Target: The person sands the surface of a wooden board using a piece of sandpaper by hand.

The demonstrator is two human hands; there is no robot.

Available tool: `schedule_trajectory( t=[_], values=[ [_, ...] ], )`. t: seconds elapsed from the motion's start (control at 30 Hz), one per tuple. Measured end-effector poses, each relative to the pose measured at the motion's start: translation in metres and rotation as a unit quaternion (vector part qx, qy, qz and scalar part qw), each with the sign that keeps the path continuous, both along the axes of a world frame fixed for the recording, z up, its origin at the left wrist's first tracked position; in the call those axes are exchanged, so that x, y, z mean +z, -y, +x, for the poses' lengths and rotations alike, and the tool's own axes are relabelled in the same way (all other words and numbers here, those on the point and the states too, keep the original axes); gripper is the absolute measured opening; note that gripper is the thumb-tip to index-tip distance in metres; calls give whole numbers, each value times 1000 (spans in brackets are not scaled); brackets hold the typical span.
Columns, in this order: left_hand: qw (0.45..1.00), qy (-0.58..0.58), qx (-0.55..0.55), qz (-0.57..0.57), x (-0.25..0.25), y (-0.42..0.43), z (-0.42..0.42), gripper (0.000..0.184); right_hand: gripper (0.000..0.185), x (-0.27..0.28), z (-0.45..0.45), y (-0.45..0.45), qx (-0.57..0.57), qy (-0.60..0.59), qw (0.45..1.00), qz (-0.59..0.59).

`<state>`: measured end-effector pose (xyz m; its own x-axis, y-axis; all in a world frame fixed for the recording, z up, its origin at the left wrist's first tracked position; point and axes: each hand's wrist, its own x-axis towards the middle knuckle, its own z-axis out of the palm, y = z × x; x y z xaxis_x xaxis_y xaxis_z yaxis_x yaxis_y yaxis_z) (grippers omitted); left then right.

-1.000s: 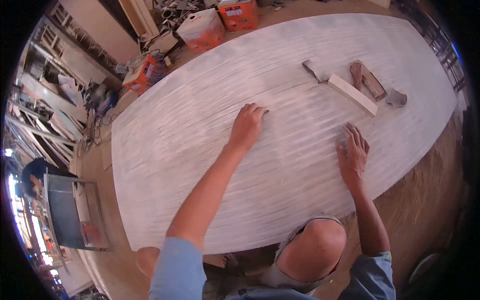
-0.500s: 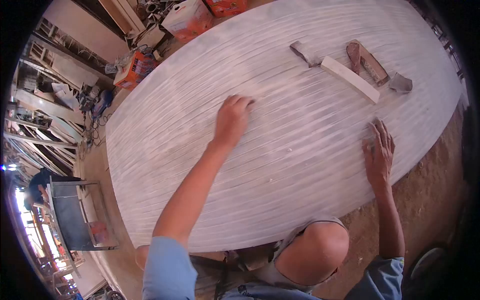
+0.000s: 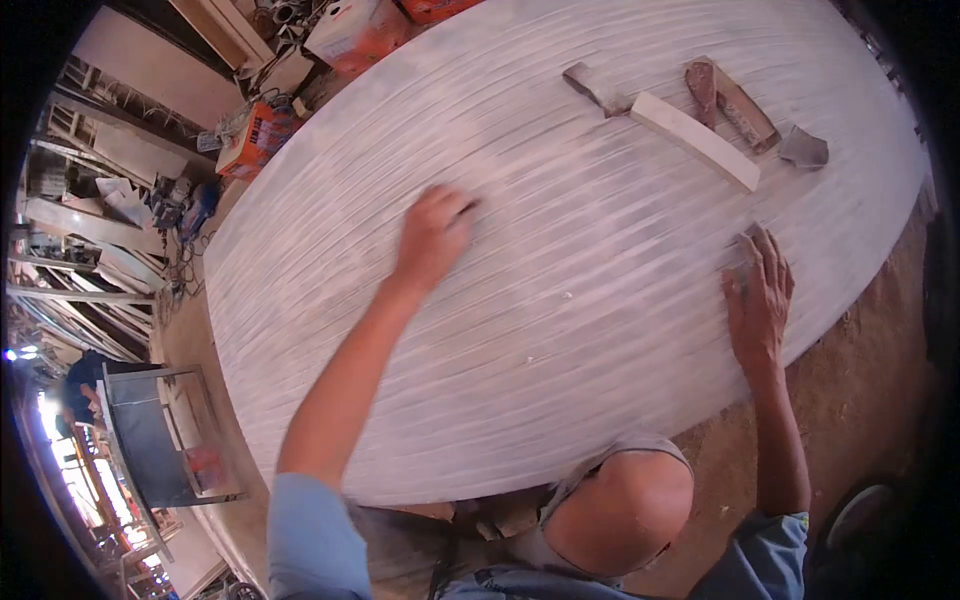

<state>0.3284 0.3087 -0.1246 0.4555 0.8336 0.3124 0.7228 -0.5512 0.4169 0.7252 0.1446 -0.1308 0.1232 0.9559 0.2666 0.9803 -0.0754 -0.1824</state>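
Observation:
A large oval wooden panel, pale with long ridged lines, spreads out before me. My left hand is closed over its left-middle part, and the dark edge of a small piece of sandpaper pokes out from the fingers. Near the panel's right edge my right hand lies with fingers stretched out on the surface. Beyond it are a pale wooden block, a brown block with a worn reddish-brown piece against it, and two curled sandpaper scraps, one grey, one darker.
Orange-and-white boxes and an orange crate stand on the floor past the panel. Power tools with cables lie at the left. A dark-topped stand is at lower left, with another person behind it.
My left hand has moved left across the panel with the sandpaper. The right hand stays in nearly the same place. The view has shifted slightly.

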Motion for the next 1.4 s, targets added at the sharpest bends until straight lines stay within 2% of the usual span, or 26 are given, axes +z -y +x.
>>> schedule_trajectory(
  t=[0.07, 0.17, 0.27, 0.3, 0.37, 0.47, 0.53, 0.57, 0.6, 0.63, 0.7, 0.77, 0.87, 0.93, 0.97, 1.0, 1.03, 1.1, 1.13, 1.2, 1.27, 1.3, 1.37, 1.4],
  values=[
    [997, 54, -37, 42, -11, -27, 70, 15, 52, 1, 1, 2, 9, -2, 1000, 7],
    [997, 35, -46, 53, -7, -30, 88, 16, 53, 5, 3, 5, 21, -25, 999, 0],
    [1000, -5, -26, 16, -3, 0, -13, 17, 54, 3, 1, 3, 12, -20, 1000, -18],
    [999, -1, 21, -24, -2, 16, -56, 17, 53, 0, 2, 3, 9, -16, 1000, -12],
    [993, -66, 84, -42, 9, 49, -136, 16, 52, -2, 0, 3, 8, -17, 1000, -13],
    [984, -52, 157, -62, 0, 67, -182, 16, 51, -1, -4, 2, 14, 8, 1000, 1],
    [993, -49, 103, 22, -9, 53, -148, 14, 51, -6, -5, 1, -15, 41, 999, -6],
    [995, -8, 101, -7, -6, 45, -106, 14, 51, -6, -5, 1, -13, 38, 999, -3],
    [997, -12, 24, 76, -11, 29, -68, 10, 51, -4, -5, 1, -15, 32, 999, -9],
    [995, -13, -2, 99, -28, 11, -33, 7, 50, -3, -5, 1, -16, 25, 999, -14],
    [998, 14, 19, 54, -18, -8, 41, 12, 51, -4, -2, 3, -8, 21, 1000, 0],
    [997, 44, 17, 64, -14, -12, 62, 13, 51, -8, 1, 5, 1, 21, 1000, 15],
    [997, 16, 20, 69, -16, 6, -2, 12, 51, -7, 2, 7, -6, 18, 1000, 0],
    [996, 7, 28, 88, -19, 34, -95, 12, 51, -10, 2, 6, -21, 29, 999, -7],
    [996, -2, 91, 17, -13, 56, -145, 14, 51, -11, 4, 5, -21, 31, 999, -3],
    [994, -7, 100, 49, -16, 70, -200, 15, 50, -12, 5, 3, -10, 29, 1000, 5],
    [988, -44, 141, 34, -2, 90, -275, 14, 49, -11, -1, -2, -5, 30, 999, 21],
    [982, -42, 183, 11, -5, 109, -314, 13, 48, -13, -11, 6, -30, 45, 999, 7],
    [982, -33, 186, 13, -9, 106, -306, 13, 47, -13, -17, 2, -49, 55, 997, 1],
    [992, -17, 105, 74, -28, 87, -265, 12, 46, -21, -29, 7, -36, 54, 997, 30],
    [990, 58, 46, 122, -36, 63, -184, 10, 46, -25, -55, 7, -19, 49, 997, 62],
    [996, 12, 55, 71, -40, 47, -151, 11, 45, -24, -73, 4, -39, 65, 996, 47],
    [994, 71, 40, 70, -28, 36, -100, 15, 45, -18, -95, 4, -57, 70, 995, 33],
    [993, 79, 42, 73, -23, 36, -107, 15, 45, -13, -98, 5, -55, 77, 995, 37]
  ],
)
